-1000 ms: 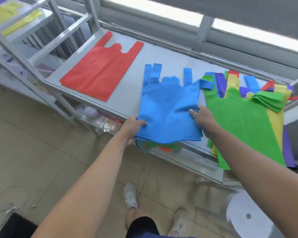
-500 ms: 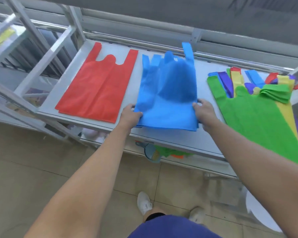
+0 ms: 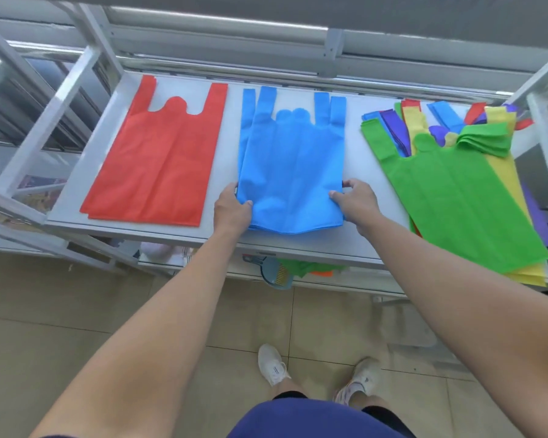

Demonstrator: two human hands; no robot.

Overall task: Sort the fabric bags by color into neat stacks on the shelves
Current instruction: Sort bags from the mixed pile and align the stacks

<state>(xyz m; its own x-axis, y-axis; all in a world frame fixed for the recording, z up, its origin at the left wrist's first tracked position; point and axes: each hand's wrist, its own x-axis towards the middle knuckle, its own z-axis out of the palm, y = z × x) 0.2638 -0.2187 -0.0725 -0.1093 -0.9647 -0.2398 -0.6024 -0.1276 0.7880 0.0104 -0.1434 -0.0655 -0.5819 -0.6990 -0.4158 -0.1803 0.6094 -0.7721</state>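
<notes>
Shelf [image 3: 232,137] carries three lots of fabric bags, all with handles pointing away from the person. Blue bags [image 3: 291,165] lie flat mid-shelf in a slightly fanned stack, bottom edge near the shelf's front lip. Left hand [image 3: 231,211] pinches the stack's lower left edge, thumb on top, fingers wrapped round the side. Right hand [image 3: 358,202] clamps the lower right edge the same way, thumb on top. Red bags [image 3: 159,162] lie flat to the left, apart from the blue. Mixed pile [image 3: 503,175] sits to the right: green bag [image 3: 456,200] on top, with yellow, purple, red and blue beneath. Its near end overhangs the shelf front.
</notes>
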